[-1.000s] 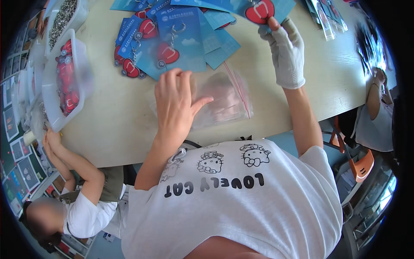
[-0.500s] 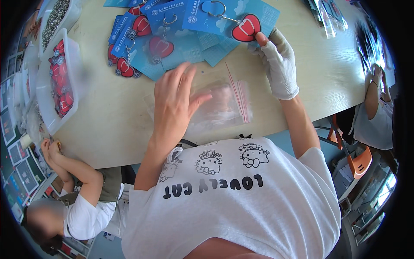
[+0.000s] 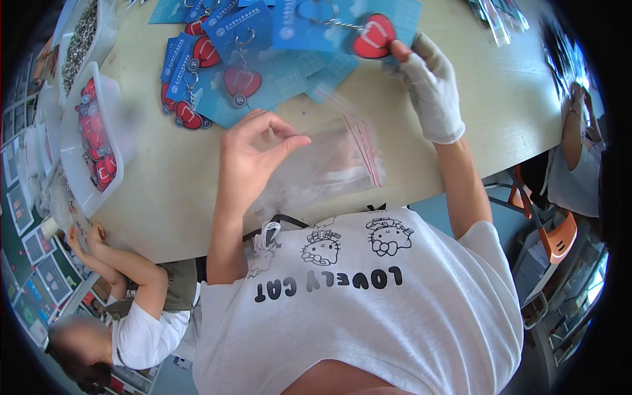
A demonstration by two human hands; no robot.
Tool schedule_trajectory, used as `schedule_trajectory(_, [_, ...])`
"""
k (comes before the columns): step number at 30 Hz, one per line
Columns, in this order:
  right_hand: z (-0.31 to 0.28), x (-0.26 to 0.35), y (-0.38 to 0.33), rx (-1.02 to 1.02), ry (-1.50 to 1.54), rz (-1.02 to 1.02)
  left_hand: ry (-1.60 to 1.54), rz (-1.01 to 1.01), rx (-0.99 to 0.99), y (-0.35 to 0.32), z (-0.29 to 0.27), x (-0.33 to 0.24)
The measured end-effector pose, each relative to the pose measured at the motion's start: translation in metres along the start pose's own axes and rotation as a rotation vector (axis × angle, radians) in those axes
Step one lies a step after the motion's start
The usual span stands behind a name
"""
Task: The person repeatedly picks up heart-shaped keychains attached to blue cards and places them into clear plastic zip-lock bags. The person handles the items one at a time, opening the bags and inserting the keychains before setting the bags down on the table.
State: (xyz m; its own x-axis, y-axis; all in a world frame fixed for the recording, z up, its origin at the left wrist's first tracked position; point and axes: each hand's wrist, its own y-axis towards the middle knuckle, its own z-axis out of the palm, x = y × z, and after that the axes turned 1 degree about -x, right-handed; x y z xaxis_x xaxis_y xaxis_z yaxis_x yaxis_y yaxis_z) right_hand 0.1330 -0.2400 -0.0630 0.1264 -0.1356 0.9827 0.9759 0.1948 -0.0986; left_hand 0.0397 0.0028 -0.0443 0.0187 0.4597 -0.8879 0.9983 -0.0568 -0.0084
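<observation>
My right hand point(image 3: 434, 92), in a white glove with the thumb tip bare, grips the edge of a blue card point(image 3: 289, 29). Fixed to that card is a keychain with a red heart-shaped pendant point(image 3: 373, 36), beside my thumb. My bare left hand point(image 3: 247, 155) is closed in a pinch over clear zip bags point(image 3: 329, 161) with red-lined tops; a thin bag seems caught in it, its top edge lifted and blurred. Beyond lie several more blue cards point(image 3: 263, 85) with red heart keychains, overlapping in a pile.
At the left stand a white bin point(image 3: 113, 105) of red heart pendants and another bin point(image 3: 108, 39) of metal rings. Clear packets point(image 3: 494, 23) lie at the far right. Two people sit nearby, one point(image 3: 145, 309) at lower left, one point(image 3: 579, 171) at right, near an orange chair point(image 3: 559, 240).
My left hand has drawn back to the left, its spread fingers now pinched, and a bag edge has risen off the stack. My right hand still holds the card, slightly shifted.
</observation>
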Motion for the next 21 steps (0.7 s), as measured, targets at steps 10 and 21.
schedule_trajectory(10, [-0.016, 0.025, 0.002, 0.12, -0.159, -0.007, -0.543, -0.365, 0.05, 0.013, -0.022, 0.009])
schedule_trajectory(21, [-0.027, 0.035, 0.002, 0.131, -0.201, -0.046, -0.546, -0.387, 0.047, 0.018, -0.023, 0.003])
